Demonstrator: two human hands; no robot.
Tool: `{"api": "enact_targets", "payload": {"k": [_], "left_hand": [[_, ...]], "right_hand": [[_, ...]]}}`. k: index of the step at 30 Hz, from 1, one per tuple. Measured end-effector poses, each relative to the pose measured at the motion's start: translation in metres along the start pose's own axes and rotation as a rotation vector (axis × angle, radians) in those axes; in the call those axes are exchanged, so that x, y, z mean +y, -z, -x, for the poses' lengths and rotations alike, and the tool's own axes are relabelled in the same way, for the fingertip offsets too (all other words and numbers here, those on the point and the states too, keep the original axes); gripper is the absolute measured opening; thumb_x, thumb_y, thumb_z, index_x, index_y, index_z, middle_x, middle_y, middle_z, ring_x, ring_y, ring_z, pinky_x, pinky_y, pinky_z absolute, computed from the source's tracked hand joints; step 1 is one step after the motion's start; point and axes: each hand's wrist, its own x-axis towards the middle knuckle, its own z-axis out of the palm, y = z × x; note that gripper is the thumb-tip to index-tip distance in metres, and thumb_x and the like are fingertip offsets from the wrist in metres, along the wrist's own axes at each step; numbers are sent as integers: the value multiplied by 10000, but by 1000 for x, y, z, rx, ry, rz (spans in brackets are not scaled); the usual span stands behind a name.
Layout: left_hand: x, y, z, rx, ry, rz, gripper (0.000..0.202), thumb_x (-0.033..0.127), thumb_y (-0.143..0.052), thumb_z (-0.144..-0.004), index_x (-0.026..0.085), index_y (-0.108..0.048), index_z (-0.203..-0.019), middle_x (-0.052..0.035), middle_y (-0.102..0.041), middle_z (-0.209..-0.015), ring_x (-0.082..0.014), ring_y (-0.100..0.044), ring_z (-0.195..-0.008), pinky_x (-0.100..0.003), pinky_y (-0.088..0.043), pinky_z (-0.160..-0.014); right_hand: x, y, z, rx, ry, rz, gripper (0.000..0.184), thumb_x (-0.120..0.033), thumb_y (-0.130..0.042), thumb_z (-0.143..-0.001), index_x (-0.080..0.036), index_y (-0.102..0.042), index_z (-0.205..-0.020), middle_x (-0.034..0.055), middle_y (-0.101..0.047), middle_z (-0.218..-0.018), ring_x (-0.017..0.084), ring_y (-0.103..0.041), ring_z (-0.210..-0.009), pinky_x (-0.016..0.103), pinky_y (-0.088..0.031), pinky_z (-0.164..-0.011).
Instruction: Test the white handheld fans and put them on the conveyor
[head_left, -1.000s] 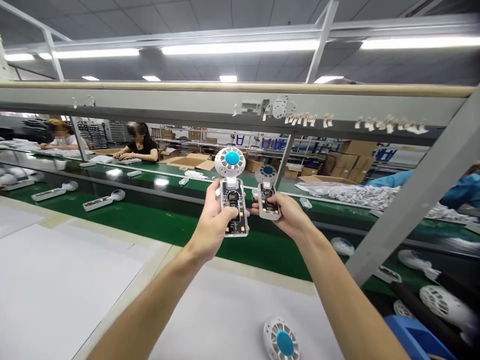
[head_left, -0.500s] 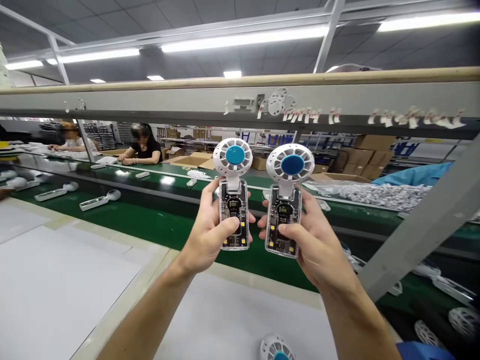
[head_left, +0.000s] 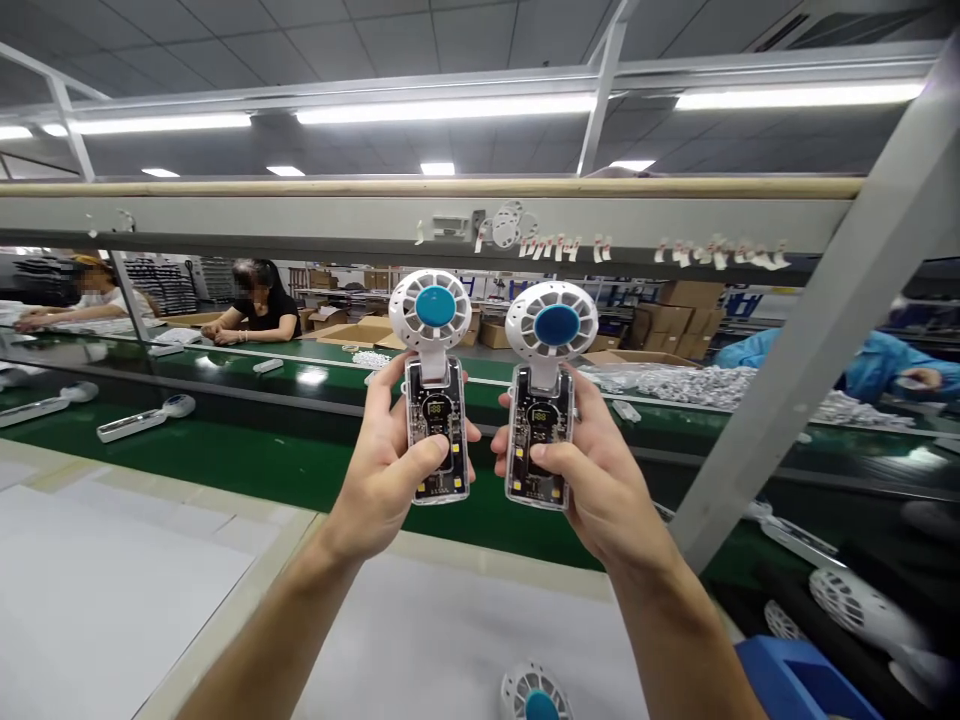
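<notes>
Left: white fan [head_left: 146, 418] lying on the green belt [head_left: 247, 460], head toward the right. White-topped table [head_left: 112, 600] runs along the belt's near edge; I judge the easiest room for moving is leftward over these two. My left hand [head_left: 379, 495] is wrapped round the left fan [head_left: 435, 425], thumb on the front of its clear handle, head up, held over the belt. Looks light and stiff; casing probably slick, slotted head and narrow neck likely fragile, so best taken by the handle's side edges. Narrow gap, no contact, then the right fan [head_left: 541, 425], also upright, gripped by my right hand [head_left: 611, 490], thumb likewise in front. Near, below them, another fan's head [head_left: 538, 695] on the table. Right: slanting post [head_left: 810, 350] limits a wide swing; blue bin [head_left: 814, 680] near.
</notes>
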Motion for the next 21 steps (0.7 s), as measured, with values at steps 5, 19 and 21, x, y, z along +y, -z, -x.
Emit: {"api": "enact_targets", "payload": {"k": [5, 19, 21], "left_hand": [[0, 3, 0, -47, 48, 6, 703, 244, -662, -913, 253, -237, -1473, -63, -696, -992, -183, -708, -692, -286, -588, -582], [4, 9, -7, -23, 95, 58, 785, 160, -689, -824, 259, -223, -1448, -58, -685, -1036, -176, -710, -690, -273, -577, -576], [4, 8, -6, -24, 89, 48, 771, 173, -682, -845, 258, -216, -1453, -62, -682, -1055, -170, -709, -696, -274, -579, -586]], "right_hand": [[-1, -3, 0, 4, 28, -53, 702, -161, -619, -795, -343, -373, -1427, 27, -663, -1147, 176, -701, -789, 310, -613, -628], [-11, 1, 3, 34, -100, -15, 884, -168, -634, -737, -302, -305, -1546, 42, -725, -962, 219, -709, -731, 335, -584, -615], [-12, 0, 3, 42, -103, -27, 877, -167, -635, -734, -290, -312, -1539, 44, -724, -955, 211, -704, -722, 322, -578, -610]]}}
